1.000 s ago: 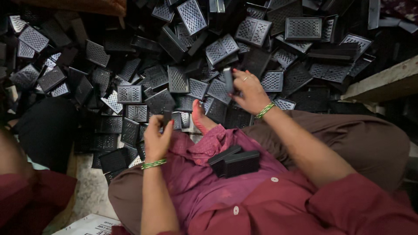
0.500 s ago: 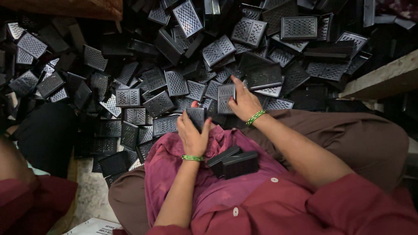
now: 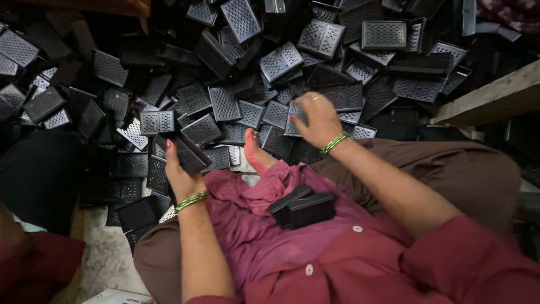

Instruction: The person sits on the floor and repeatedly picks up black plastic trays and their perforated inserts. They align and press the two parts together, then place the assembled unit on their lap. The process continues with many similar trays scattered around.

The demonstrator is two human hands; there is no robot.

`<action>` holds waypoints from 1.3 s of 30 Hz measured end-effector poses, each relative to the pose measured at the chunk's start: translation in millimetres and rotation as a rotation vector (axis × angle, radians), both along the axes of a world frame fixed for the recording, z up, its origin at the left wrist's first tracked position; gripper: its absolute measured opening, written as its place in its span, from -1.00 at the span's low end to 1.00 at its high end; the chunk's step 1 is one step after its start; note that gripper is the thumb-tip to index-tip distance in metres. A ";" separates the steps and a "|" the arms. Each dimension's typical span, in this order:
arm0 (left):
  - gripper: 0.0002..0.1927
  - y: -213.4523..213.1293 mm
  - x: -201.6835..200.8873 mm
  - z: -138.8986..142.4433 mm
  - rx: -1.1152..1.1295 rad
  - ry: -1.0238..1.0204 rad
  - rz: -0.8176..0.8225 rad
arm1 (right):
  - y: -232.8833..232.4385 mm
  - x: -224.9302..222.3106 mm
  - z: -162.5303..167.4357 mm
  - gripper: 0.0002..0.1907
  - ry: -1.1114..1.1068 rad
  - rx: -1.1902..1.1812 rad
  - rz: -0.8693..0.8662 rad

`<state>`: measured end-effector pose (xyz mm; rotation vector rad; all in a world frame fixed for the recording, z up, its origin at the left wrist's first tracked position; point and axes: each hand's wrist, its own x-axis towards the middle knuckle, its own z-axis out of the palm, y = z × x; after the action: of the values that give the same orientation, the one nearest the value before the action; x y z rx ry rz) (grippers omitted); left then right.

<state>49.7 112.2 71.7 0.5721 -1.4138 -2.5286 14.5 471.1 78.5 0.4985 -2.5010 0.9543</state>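
Nearest the camera, two black plastic housings point(image 3: 302, 207) lie stacked on the magenta tunic point(image 3: 264, 236) in the person's lap; they are oblong, matte and box-like. The left hand point(image 3: 181, 173), wearing a green bangle point(image 3: 190, 201), has its fingers clamped on one black perforated cover point(image 3: 190, 153) at the pile's near edge. The right hand point(image 3: 316, 119), with a second green bangle point(image 3: 334, 142), rests fingers-down on the pile, fingertips curled over a grey perforated panel point(image 3: 293, 118); whether they grip it cannot be told. Beyond, a heap of perforated covers point(image 3: 281, 62), too many to count, spreads loose over the floor. A wooden plank point(image 3: 495, 95) lies at the right.
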 end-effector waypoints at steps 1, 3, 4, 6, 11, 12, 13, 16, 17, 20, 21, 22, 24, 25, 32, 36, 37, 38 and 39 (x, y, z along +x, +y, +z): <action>-0.65 -3.4 -2.0 3.6 0.105 0.005 -0.007 | -9.3 -1.5 1.9 -0.66 -0.112 0.025 0.073; -0.67 -3.5 0.0 9.9 0.110 -0.077 -0.183 | -38.7 0.5 4.2 -0.71 -0.335 0.075 0.225; -0.68 -2.1 1.9 13.8 0.109 -0.119 -0.271 | -54.7 3.3 4.6 -0.72 -0.470 0.160 0.327; -0.70 1.3 4.9 23.1 -0.030 -0.063 -0.415 | -83.7 12.2 3.4 -0.63 -0.516 0.343 0.523; -0.64 -4.8 17.1 43.3 -0.092 -0.125 -0.587 | -91.9 9.4 -3.2 -0.72 -0.374 0.408 0.702; -0.62 -6.4 19.9 42.0 -0.069 -0.158 -0.639 | -80.2 2.6 -3.7 -0.79 -0.345 0.251 0.670; -0.60 -7.3 21.7 39.1 -0.046 -0.190 -0.690 | -65.5 -6.2 -2.2 -0.86 -0.316 0.095 0.635; -0.59 8.4 22.6 8.5 -0.226 -0.221 -1.084 | -30.6 -24.3 0.2 -0.88 -0.341 -0.012 0.252; -0.55 11.3 21.1 -2.0 -0.361 -0.278 -1.110 | -21.1 -27.6 1.3 -0.87 -0.327 -0.045 0.157; -0.46 6.7 15.9 -23.4 -0.670 -0.413 -1.047 | -10.9 -26.3 2.7 -0.85 -0.353 -0.101 -0.012; -0.44 0.8 13.7 -25.7 -0.711 -0.431 -0.942 | -10.9 -25.4 1.9 -0.85 -0.326 -0.106 -0.021; -0.42 -3.2 12.0 -27.0 -0.750 -0.450 -0.837 | -12.7 -23.7 0.3 -0.85 -0.300 -0.110 -0.031; -0.36 -13.0 3.0 -23.2 -0.872 -0.326 -0.492 | -14.3 -23.7 -4.2 -0.84 -0.298 -0.125 -0.061; -0.33 -14.3 -0.5 -19.7 -0.924 -0.264 -0.316 | -14.8 -24.9 -6.8 -0.83 -0.321 -0.135 -0.079; -0.58 -48.8 1.8 33.6 -0.140 -0.053 0.375 | -14.8 -26.0 -10.4 -0.64 -0.102 0.146 -0.110; -0.63 -69.7 17.1 56.4 0.034 0.047 0.211 | -43.5 -15.3 3.6 -0.57 -0.125 0.088 0.036; -0.64 -72.4 14.9 61.3 0.088 0.092 0.166 | -54.0 -12.8 5.7 -0.51 -0.128 0.082 0.110; -0.63 -74.0 17.0 66.4 0.142 0.137 0.121 | -65.2 -8.1 6.4 -0.44 -0.131 0.077 0.183; -0.66 -75.0 17.8 73.0 0.111 0.053 0.107 | -76.1 -5.8 5.4 -0.39 -0.102 0.150 0.213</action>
<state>67.5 37.2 144.7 0.5788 -1.1984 -2.5297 8.7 395.0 83.9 0.7951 -2.6653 0.8914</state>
